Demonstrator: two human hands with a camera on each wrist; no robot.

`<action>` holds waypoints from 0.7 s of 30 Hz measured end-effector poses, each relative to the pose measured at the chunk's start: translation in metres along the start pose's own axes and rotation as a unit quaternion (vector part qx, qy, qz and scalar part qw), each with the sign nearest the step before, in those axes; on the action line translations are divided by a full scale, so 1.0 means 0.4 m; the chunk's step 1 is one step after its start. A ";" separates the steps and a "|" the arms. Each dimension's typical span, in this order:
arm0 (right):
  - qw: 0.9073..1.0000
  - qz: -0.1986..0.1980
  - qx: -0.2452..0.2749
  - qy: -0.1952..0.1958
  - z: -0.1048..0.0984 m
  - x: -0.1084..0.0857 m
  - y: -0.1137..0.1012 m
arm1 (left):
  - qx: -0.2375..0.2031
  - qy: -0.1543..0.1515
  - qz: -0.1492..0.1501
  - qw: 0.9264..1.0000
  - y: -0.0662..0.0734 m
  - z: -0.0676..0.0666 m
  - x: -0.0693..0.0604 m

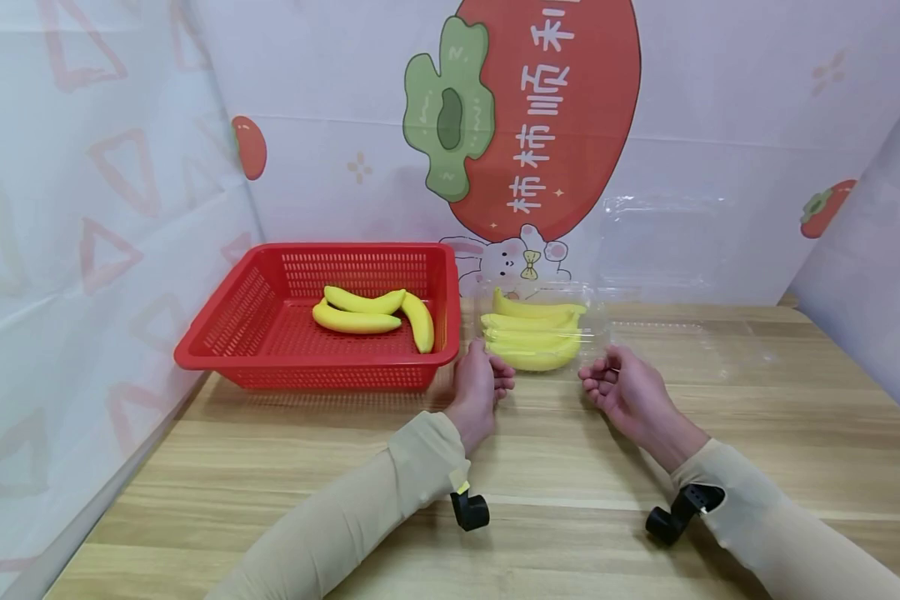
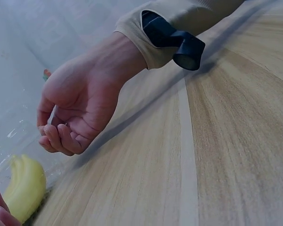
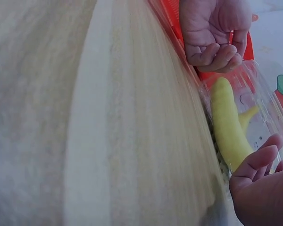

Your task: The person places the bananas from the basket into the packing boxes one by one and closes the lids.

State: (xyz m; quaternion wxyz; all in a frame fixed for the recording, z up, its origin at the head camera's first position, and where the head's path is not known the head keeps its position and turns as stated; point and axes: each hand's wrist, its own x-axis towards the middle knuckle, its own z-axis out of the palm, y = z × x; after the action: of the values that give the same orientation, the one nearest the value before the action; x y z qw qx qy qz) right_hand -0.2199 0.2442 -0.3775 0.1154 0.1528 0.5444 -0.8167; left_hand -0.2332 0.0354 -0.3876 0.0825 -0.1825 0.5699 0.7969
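A clear plastic box [image 1: 598,321] holds several yellow bananas [image 1: 534,357] lying side by side. At its front left corner is my left hand [image 1: 480,387], fingers loosely curled; whether it touches the box I cannot tell. My right hand [image 1: 633,392] hovers by the front right corner, its fingers curled with nothing visible between them. The left wrist view shows the right hand [image 2: 80,101] apart from the bananas [image 2: 27,188]. In the right wrist view, the left hand [image 3: 217,35] is close to the box's end, above a banana [image 3: 228,125].
To the left stands a red basket [image 1: 315,362] with three bananas [image 1: 356,321] inside. A raised sheet of clear plastic [image 1: 663,242] stands behind right, and more clear plastic [image 1: 667,327] lies on the wooden table [image 1: 555,533]. Printed cloth [image 1: 330,192] hangs behind.
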 end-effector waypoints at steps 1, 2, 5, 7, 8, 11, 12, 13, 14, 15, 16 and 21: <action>1.000 0.002 0.002 -0.002 0.000 -0.001 0.001 | 0.004 -0.002 -0.002 1.000 0.001 -0.002 -0.001; 1.000 0.003 0.004 -0.004 0.000 -0.002 0.001 | 0.008 -0.003 -0.004 1.000 0.003 -0.003 -0.003; 1.000 0.009 0.002 -0.006 -0.002 -0.007 0.005 | 0.021 -0.016 -0.006 1.000 0.006 -0.007 -0.014; 1.000 0.014 -0.001 -0.007 -0.003 -0.011 0.008 | 0.028 -0.029 -0.015 0.999 0.007 -0.008 -0.026; 1.000 0.016 -0.005 -0.009 -0.004 -0.013 0.010 | 0.033 -0.034 -0.019 0.999 0.007 -0.009 -0.033; 1.000 0.020 -0.019 -0.016 -0.005 -0.018 0.016 | 0.069 -0.057 -0.026 0.996 0.008 -0.011 -0.055; 0.999 0.019 -0.025 -0.019 -0.006 -0.021 0.017 | 0.089 -0.064 -0.023 0.994 0.010 -0.012 -0.063; 0.999 0.019 -0.034 -0.023 -0.006 -0.024 0.017 | 0.111 -0.072 -0.014 0.991 0.011 -0.012 -0.070; 0.999 0.017 -0.041 -0.026 -0.006 -0.026 0.017 | 0.134 -0.079 -0.004 0.988 0.014 -0.013 -0.077; 0.998 0.015 -0.049 -0.029 -0.006 -0.029 0.016 | 0.156 -0.087 0.008 0.984 0.016 -0.014 -0.082; 0.998 0.012 -0.056 -0.032 -0.006 -0.031 0.015 | 0.177 -0.093 0.020 0.980 0.020 -0.015 -0.088; 0.995 0.004 -0.089 -0.047 -0.003 -0.040 0.009 | 0.268 -0.118 0.090 0.952 0.040 -0.025 -0.107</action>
State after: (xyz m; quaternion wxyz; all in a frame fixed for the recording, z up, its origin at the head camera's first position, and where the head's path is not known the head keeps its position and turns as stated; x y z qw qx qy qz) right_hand -0.2035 0.2442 -0.3750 0.1577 0.1056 0.6084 -0.7706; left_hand -0.1973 0.0239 -0.3600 0.1233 -0.0060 0.7630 0.6346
